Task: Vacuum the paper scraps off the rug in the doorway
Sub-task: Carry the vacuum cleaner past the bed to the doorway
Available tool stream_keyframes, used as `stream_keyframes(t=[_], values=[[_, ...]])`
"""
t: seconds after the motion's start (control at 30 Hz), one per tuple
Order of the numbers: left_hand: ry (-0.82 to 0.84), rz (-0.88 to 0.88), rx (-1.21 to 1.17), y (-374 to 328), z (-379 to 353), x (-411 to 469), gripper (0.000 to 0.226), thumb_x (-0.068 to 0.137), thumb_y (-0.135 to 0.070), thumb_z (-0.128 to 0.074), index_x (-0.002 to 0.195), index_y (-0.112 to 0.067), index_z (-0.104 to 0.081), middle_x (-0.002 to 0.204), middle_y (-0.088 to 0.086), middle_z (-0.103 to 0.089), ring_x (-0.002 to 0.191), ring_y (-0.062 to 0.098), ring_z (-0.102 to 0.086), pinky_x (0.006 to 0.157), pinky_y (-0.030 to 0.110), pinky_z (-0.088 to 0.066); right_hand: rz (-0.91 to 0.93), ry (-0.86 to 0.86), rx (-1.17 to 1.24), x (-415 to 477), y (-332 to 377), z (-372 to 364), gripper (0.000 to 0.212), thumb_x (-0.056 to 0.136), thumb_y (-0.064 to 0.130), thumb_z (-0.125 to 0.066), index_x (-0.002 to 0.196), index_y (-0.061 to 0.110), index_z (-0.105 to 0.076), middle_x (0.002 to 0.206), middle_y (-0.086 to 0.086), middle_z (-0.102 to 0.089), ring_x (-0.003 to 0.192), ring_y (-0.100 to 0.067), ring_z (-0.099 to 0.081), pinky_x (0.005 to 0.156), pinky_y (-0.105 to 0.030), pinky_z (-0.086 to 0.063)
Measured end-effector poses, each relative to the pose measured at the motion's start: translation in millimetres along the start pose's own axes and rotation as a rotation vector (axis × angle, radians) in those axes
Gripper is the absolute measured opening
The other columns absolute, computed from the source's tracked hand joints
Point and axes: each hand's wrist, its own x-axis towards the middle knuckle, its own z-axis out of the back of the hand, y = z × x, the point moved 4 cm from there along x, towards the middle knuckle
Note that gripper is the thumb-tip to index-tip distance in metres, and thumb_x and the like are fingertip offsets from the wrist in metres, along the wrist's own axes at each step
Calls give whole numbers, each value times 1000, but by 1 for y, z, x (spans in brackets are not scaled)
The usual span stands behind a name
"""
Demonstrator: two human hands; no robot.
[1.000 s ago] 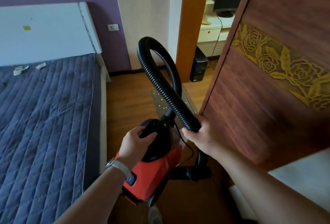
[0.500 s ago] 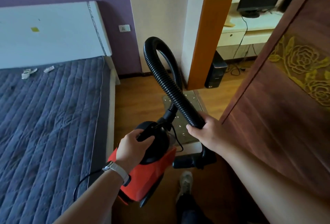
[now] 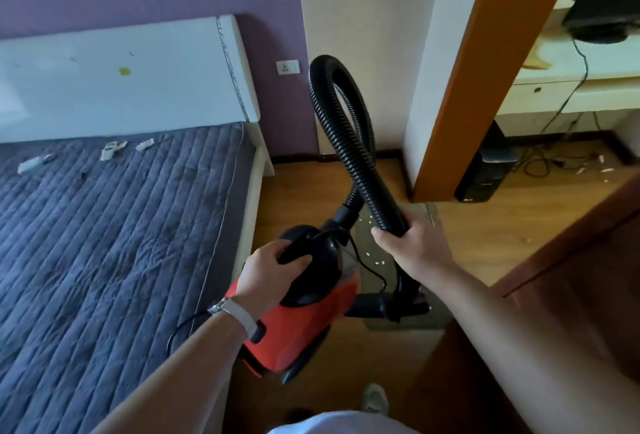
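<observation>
A: Item one, left hand [image 3: 268,269]?

B: Fingers [image 3: 292,262] curled shut round the black handle [image 3: 298,248] on top of the red vacuum cleaner [image 3: 301,322], which hangs off the floor. A pale watch strap [image 3: 239,316] sits on the wrist behind them.

A: Item two, right hand [image 3: 410,245]?

B: Fingers clamped round the black ribbed hose [image 3: 346,128] near its lower end. Above those fingers the hose rises, loops over and comes back down to the cleaner's front, just left of the thumb.

A: Below the right fingers?

B: A black tube runs down to the floor nozzle [image 3: 388,307], which lies across the near end of the rug [image 3: 415,319]. Whether it is pressed against the pile, I cannot tell.

A: The rug itself?

B: Grey-green, narrow, on the wooden floor in the doorway, running away beneath and beyond both hands.

A: Paper scraps [image 3: 379,263]?

B: Small white bits on the rug, between the two sets of fingers and just past them. More lie on the floor [image 3: 502,225] well to the right of the right fingers.

A: Surroundings?

B: Bed [image 3: 104,243] with a quilted blue-grey cover left of the left fingers, white headboard [image 3: 121,80] beyond. Orange door frame [image 3: 474,63] past the right fingers; dark wooden door [image 3: 571,277] to their right. A thin black cord [image 3: 180,328] loops beside the left wrist.
</observation>
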Motion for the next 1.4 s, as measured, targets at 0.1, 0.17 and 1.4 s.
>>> stream_keyframes(t=[0.1, 0.17, 1.4], values=[[-14, 23, -58, -8, 6, 32, 18, 79, -41, -77, 94, -34, -72, 77, -9, -73, 67, 3, -68, 62, 25, -54, 72, 17, -1, 36, 12, 4, 21, 87, 22, -72, 77, 30, -55, 59, 6, -51, 53, -1, -52, 50, -9, -39], [-48, 24, -75, -17, 12, 58, 18, 78, -42, -77, 93, -34, -72, 77, -10, -73, 67, 3, -68, 63, 28, -56, 78, 53, 12, 65, 16, 2, 16, 86, 23, -72, 82, 28, -58, 60, 4, -53, 54, -5, -51, 52, -14, -40], [166, -109, 28, -62, 74, 589, 8, 82, -40, -73, 85, -42, -66, 80, -18, -71, 76, -8, -64, 62, 8, -45, -177, -21, 39, 551, 5, -100, 12, 85, 30, -71, 91, 30, -59, 67, 7, -56, 62, -9, -54, 62, -28, -51]])
